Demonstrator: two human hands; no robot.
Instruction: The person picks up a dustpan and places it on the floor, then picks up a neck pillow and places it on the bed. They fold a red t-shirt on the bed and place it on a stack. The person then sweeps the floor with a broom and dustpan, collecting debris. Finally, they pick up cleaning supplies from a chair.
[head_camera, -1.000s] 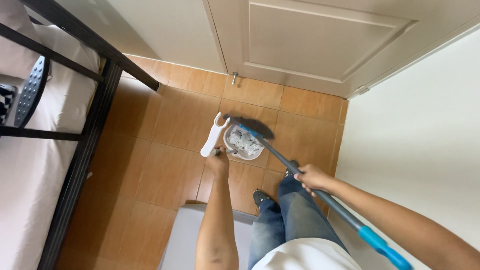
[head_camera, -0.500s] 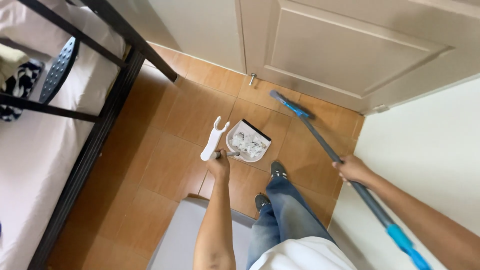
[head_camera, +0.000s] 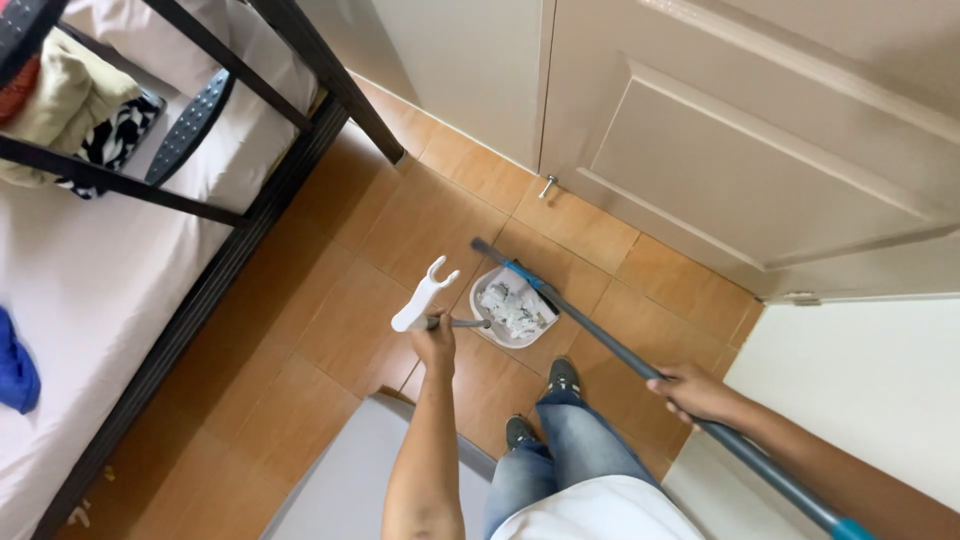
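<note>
Fingers: left hand (head_camera: 436, 345) wrapped tight around the dustpan handle (head_camera: 424, 298); right hand (head_camera: 693, 391) clenched on the broom pole (head_camera: 610, 345).
Dustpan (head_camera: 515, 308): sits on the brown tile floor (head_camera: 330, 300), near the door (head_camera: 760, 130), holding pale debris.
Broom head (head_camera: 520, 275): rests at the pan's far rim.
Technique: keep the pan lip flat on the tile, pull short strokes inward.
Bed frame (head_camera: 250, 210): along the floor's left edge.

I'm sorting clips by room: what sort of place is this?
Most likely a bedroom in a home: a black metal bed frame with a mattress and clothes on it, a tiled floor and a panelled door.
</note>
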